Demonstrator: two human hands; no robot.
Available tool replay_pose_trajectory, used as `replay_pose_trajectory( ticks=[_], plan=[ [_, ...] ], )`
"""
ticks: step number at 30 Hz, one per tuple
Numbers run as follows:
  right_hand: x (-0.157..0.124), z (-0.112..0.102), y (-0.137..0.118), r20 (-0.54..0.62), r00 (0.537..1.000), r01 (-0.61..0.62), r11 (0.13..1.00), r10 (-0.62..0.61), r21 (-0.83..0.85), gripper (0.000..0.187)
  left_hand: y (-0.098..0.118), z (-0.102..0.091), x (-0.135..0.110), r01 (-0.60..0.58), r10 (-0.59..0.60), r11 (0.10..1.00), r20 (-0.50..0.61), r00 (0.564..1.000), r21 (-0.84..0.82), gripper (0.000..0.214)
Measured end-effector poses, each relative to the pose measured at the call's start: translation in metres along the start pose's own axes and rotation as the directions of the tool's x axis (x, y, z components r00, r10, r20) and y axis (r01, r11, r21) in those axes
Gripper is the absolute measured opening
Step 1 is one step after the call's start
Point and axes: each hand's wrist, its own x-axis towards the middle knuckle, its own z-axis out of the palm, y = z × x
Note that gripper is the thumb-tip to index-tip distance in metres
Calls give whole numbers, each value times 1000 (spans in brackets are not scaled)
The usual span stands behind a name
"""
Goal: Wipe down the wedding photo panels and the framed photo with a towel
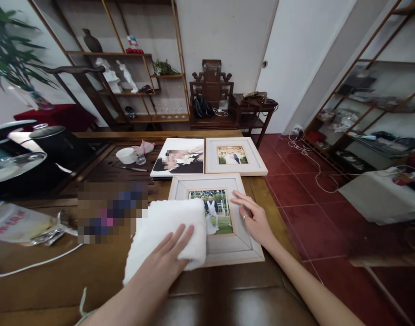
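Observation:
A pale picture frame [227, 246] with a photo of a couple lies flat on the wooden table [227, 294] in front of me. A folded white cloth [159, 226] covers the frame's left side. My left hand [166, 260] lies flat on the cloth with fingers stretched out. My right hand [255, 217] rests flat on the frame's right border, fingers extended, a ring on one finger. Behind it lie a second pale framed photo [236, 156] and an unframed print [178, 157].
A white cup [126, 155] and small items sit on a dark tray at the back left. A kettle [47, 136] and plastic packet [20, 224] are at the left. Red tile floor with cables lies to the right, shelves and a carved chair [211, 88] beyond.

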Motion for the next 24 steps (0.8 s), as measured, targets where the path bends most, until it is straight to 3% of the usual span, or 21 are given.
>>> replay_pose_trajectory(
  ticks=[4,10,13,18,24],
  plan=[
    [-1,0,1,2,1000,3,1000,-3,-6,36,-5,8,15,69,-67,998,-158,985,5,52],
    [-1,-1,3,8,1000,22,1000,-22,-15,39,-41,2,48,175,-143,983,-367,919,54,40],
    [-1,-1,3,5,1000,22,1000,-22,-19,39,-55,-1,61,169,-115,981,-417,901,95,38],
    [0,-1,1,3,1000,11,1000,-11,-15,38,-48,1,61,100,-53,985,-302,952,142,34],
    [-1,-2,-1,0,1000,-12,1000,12,-8,38,-6,15,24,46,-26,990,-149,988,134,24]
  ],
)
